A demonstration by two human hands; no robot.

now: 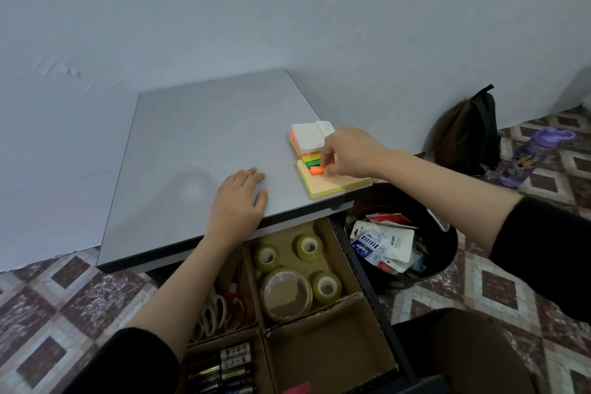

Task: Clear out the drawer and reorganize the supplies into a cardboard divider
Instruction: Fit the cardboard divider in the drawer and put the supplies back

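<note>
1. Batteries (224,368) are seen nearest the lens, laid side by side in a front compartment of the brown cardboard divider (323,355), which is seated in the open drawer (358,269) under the desk edge.
2. Yellowish rolls of clear tape (308,248) are kept in the back right compartment, and red- and white-handled scissors (224,307) in the one to its left. The compartment just in front of the tape is shown bare.
3. The left hand (238,198) is laid flat on the grey desk (198,137), fingers relaxed, nothing gripped.
4. The right hand (348,153) is pictured pinching a small orange sticky-flag pad (316,170). The pad lies on a peach note pad (332,185) near the desk's right edge, touching a stack of neon and white sticky notes (308,141).
5. Sorting is judged well advanced, with only the paper notes seen out on the desk.
6. A lift of the orange pad and a carry down to the bare compartment are thought to be called for next, with a square pinch so that loose sheets are not fanned.
</note>
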